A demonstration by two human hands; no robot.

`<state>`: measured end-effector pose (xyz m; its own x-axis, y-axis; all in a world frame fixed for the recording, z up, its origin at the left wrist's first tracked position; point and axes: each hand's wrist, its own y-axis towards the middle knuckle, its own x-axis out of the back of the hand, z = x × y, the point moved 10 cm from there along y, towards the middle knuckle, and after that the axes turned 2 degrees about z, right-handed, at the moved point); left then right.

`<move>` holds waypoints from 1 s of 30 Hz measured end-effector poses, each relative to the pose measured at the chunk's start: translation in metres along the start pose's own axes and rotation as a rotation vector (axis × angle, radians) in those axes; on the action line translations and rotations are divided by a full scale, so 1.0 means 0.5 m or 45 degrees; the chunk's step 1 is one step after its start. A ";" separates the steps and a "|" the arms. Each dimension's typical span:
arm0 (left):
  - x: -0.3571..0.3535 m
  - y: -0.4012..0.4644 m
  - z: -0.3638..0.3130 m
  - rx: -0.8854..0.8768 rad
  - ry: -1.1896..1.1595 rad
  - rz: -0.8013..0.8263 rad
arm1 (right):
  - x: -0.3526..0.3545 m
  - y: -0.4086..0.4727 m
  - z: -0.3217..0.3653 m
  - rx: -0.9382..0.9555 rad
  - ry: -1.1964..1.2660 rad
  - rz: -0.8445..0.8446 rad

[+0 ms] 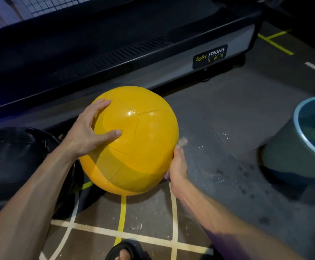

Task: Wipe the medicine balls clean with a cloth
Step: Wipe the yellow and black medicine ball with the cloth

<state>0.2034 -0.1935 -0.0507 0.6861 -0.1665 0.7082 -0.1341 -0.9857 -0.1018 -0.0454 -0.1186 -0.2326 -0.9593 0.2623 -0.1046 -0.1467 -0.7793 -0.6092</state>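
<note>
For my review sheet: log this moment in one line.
left hand steadies yellow ball | right hand wipes its side with cloth

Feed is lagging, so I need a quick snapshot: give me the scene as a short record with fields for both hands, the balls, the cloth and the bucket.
left hand: open, fingers spread, pressed on the upper left of the yellow medicine ball
right hand: against the ball's right side, holding the cloth
cloth: mostly hidden, blurred bit showing above the right hand
yellow medicine ball: on the floor, glossy
black medicine ball: left of the yellow one
bucket: right edge of view, holds water
floor: dark drops near the bucket
</note>
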 end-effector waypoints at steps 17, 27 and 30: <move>0.019 -0.049 -0.022 0.233 0.102 -0.105 | -0.010 0.023 -0.076 -0.486 0.534 0.168; 0.061 -0.035 -0.131 -0.149 -0.320 -0.328 | 0.116 0.024 0.262 0.335 0.418 0.206; 0.033 -0.014 -0.083 -0.015 -0.607 -0.309 | 0.130 0.008 0.331 0.537 0.240 0.183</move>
<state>0.1859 -0.1884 -0.0094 0.9468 0.0702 0.3141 0.0622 -0.9974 0.0354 -0.1486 -0.1988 -0.1116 -0.9224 0.2032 -0.3284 -0.1383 -0.9678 -0.2105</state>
